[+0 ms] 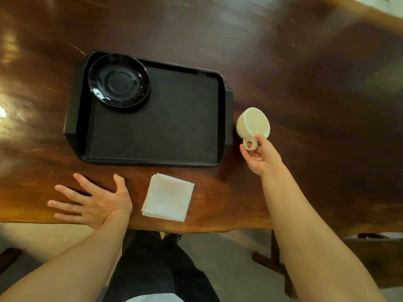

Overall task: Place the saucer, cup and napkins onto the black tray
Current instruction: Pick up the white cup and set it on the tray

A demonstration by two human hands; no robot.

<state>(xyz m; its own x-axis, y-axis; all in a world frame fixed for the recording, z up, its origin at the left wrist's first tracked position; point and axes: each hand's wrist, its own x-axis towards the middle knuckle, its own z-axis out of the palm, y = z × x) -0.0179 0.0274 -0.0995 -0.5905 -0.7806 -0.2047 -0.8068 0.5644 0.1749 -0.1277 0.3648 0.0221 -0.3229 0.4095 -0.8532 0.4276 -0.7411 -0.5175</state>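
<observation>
A black tray (152,131) lies on the wooden table, and a glossy black saucer (118,80) sits in its far left corner. My right hand (259,155) pinches the handle of a cream cup (253,123), which hangs tilted just off the tray's right edge. A stack of white napkins (168,197) rests on the table in front of the tray. My left hand (93,201) lies flat on the table, fingers spread, to the left of the napkins.
The dark wooden table (305,83) stretches far beyond the tray. Its near edge runs just below my left hand and the napkins. My dark-trousered legs (157,269) and a table leg (274,253) show below that edge.
</observation>
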